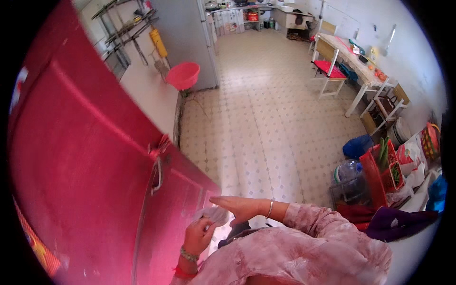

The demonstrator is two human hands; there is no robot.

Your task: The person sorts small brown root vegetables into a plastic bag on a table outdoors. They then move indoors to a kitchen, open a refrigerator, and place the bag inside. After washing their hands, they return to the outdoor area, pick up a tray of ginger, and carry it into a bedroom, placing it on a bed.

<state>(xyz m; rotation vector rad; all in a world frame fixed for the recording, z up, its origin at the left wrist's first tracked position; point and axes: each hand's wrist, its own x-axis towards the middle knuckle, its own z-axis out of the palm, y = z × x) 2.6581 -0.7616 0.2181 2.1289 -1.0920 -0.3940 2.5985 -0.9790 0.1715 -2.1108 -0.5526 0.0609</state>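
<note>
My left hand (199, 235), with a bracelet and red band at the wrist, pinches a crumpled pale grey item (214, 214), perhaps cloth or plastic. Just to its upper right, my right hand (242, 207) stretches its fingers out beside the same item; whether they touch it is unclear. Both hands are at the lower middle, in front of my pink-sleeved body. Close on the left stands a red door (85, 161) with a metal handle (157, 175) and a red tie above it.
Tiled floor (251, 114) stretches toward a kitchen counter at the back. A fridge (183, 38), wall rack and pink basin (182, 75) line the left. On the right are a table (356, 95), chairs (327, 71), a water jug (346, 173), bags and red baskets (387, 159).
</note>
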